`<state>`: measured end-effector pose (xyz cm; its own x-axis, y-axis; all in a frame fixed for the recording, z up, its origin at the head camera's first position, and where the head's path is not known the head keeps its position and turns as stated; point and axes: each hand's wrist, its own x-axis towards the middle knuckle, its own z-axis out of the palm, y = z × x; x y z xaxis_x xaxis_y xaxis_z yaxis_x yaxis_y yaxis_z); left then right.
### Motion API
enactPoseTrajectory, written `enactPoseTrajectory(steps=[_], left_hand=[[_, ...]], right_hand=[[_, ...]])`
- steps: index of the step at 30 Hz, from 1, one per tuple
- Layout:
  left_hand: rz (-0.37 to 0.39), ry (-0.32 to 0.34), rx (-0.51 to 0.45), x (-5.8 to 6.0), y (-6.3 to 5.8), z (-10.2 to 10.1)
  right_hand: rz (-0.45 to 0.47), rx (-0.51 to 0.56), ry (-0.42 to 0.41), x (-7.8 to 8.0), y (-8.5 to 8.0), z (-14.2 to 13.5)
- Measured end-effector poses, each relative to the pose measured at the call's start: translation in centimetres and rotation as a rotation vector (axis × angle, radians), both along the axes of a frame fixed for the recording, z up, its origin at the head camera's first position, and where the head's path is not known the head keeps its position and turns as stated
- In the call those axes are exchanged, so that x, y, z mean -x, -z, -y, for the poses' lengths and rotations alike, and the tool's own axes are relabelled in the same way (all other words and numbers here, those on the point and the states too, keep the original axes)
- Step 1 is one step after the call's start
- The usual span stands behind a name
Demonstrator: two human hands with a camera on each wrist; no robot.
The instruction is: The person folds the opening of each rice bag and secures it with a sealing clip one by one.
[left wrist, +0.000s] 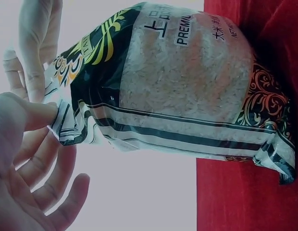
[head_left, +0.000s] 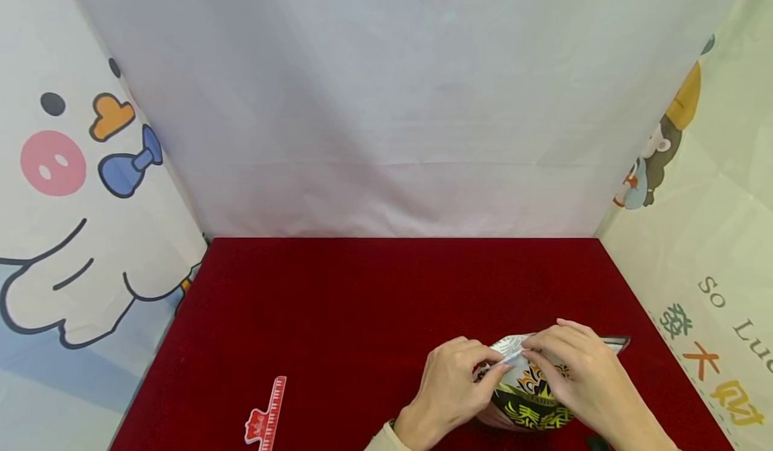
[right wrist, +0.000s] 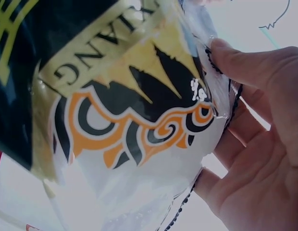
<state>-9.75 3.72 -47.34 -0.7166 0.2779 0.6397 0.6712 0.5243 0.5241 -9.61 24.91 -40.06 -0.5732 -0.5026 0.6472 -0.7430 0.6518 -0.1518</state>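
A bag of rice [head_left: 527, 401] stands on the red table, patterned in black, yellow and orange. Its clear panel [left wrist: 187, 82] shows the grains in the left wrist view. My left hand [head_left: 449, 384] pinches the bag's top edge between thumb and forefinger, its other fingers spread below. Close beside it, my right hand [head_left: 582, 377] pinches the same edge from the right. Seen from the right wrist, that hand [right wrist: 269, 115] has its thumb on the front film and its fingers behind. Part of the bag's front is hidden by the right hand in the head view.
A red and white strip with a piano-key pattern [head_left: 272, 411] lies at the table's near left. A small dark thing [head_left: 596, 443] shows at the bottom edge, under the right forearm. Fabric backdrops [head_left: 392, 102] enclose the red table [head_left: 332, 303] at the back and sides.
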Motion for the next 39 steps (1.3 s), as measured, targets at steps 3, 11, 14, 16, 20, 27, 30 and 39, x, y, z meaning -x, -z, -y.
enactPoseTrajectory(steps=[3,11,14,16,20,27,30,39], left_hand=[[0.008,0.001,0.004,0.0,-0.1,-0.1],[-0.031,-0.013,0.017,0.1,-0.2,-0.3],[-0.037,0.0,-0.001,0.1,-0.3,-0.5],[-0.041,0.006,-0.008,0.1,-0.3,-0.6],[-0.021,0.019,-0.022,0.2,-0.4,-0.9],[0.0,0.017,-0.024,0.2,-0.6,-1.0],[0.0,0.013,-0.029,0.3,-0.7,-1.1],[-0.067,0.005,-0.002,0.6,-1.2,-1.6]], right_hand=[[-0.003,0.002,-0.003,0.0,0.1,0.0],[0.002,0.009,-0.007,0.1,0.2,0.0],[0.012,0.007,-0.004,0.0,0.1,0.0],[0.013,0.007,-0.003,0.0,0.1,0.1],[0.015,0.004,-0.004,-0.1,0.0,0.1],[0.01,0.005,-0.006,0.0,0.0,0.0],[0.012,0.01,-0.009,0.1,0.0,0.0],[0.031,0.017,-0.009,0.0,0.1,0.0]])
